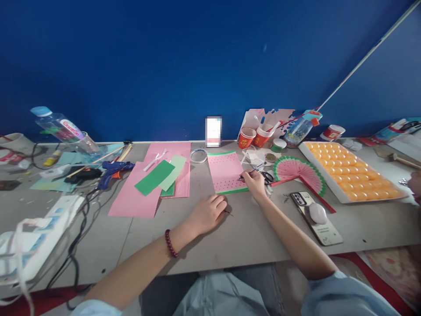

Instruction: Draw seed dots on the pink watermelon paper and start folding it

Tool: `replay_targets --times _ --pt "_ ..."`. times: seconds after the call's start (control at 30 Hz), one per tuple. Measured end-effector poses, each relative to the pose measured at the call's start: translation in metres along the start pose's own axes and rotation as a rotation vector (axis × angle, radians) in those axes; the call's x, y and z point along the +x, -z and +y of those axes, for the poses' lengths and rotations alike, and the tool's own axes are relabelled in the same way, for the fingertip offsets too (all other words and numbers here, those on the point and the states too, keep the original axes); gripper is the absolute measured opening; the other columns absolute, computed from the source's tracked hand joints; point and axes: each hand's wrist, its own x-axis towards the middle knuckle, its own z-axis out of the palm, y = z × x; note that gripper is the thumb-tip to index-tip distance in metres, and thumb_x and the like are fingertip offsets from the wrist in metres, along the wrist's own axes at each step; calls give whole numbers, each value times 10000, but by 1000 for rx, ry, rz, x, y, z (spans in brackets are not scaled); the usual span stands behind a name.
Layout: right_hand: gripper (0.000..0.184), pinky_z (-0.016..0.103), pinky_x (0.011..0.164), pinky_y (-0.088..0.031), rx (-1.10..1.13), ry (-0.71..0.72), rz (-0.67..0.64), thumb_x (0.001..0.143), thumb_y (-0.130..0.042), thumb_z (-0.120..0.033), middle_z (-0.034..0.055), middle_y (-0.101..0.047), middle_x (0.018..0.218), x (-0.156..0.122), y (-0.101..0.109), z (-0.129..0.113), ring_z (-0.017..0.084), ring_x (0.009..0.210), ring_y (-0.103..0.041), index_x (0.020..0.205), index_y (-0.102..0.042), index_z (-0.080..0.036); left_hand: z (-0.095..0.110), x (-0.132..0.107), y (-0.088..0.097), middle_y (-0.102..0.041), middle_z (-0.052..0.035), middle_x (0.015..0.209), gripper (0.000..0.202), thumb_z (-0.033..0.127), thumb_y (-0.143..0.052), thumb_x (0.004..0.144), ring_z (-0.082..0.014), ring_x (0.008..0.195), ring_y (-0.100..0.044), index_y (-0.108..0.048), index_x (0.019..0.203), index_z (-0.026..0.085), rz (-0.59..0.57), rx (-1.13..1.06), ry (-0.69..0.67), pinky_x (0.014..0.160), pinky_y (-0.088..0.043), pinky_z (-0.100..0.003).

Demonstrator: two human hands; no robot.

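Paper sheet [226, 169], pink with two green bands and rows of dark dots, lies on the grey table [263, 237] ahead of the person; its long axis seems to run away toward the blue wall [148, 66], one banded end facing the wall and the other the person. At its right edge the right hand [256, 184] has its fingertips clamped on a slim dark tool, mostly hidden and too small to name surely. The left hand [208, 213] lies palm down, fingers together; a thin dark item [228, 212] juts out beside them, and whether it is gripped cannot be told. One pair of scissors [268, 177] is partly covered by the right hand. Three green paper pieces [155, 177] overlap left of the sheet, the lowest mostly hidden. One pleated fan [297, 171] lies to the right; another person's hand [415, 182] is cut off at the frame's edge.
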Motion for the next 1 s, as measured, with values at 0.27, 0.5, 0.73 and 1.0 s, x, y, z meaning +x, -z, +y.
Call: replay_targets --times 0.27,0.5,0.73,1.0 --pt "188 242 546 -452 -1 15 25 650 -550 -315 30 -669 564 1 2 1 194 604 -627 647 -660 -162 1 0 0 -585 -77 1061 106 254 -417 959 -232 1015 -543 -503 955 192 -7 5 6 833 -482 -376" --pt "176 237 545 -443 11 14 17 654 -553 -314 30 -663 570 1 2 1 192 616 -624 627 -647 -167 1 0 1 -583 -77 1076 105 251 -424 957 -232 1036 -539 -510 974 192 -12 4 10 852 -482 -378" --pt "179 241 552 -433 9 8 28 649 -548 -317 23 -650 553 0 1 -2 181 584 -599 636 -643 -165 1 0 1 -582 -78 1080 103 251 -442 952 -233 1022 -539 -513 979 182 -24 14 11 858 -483 -382" --pt "183 238 537 -416 17 -5 23 646 -555 -306 27 -651 542 0 2 -3 181 581 -595 630 -654 -154 0 -1 -1 -582 -87 1100 122 251 -434 957 -244 1059 -533 -515 1004 172 -13 21 0 864 -483 -385"
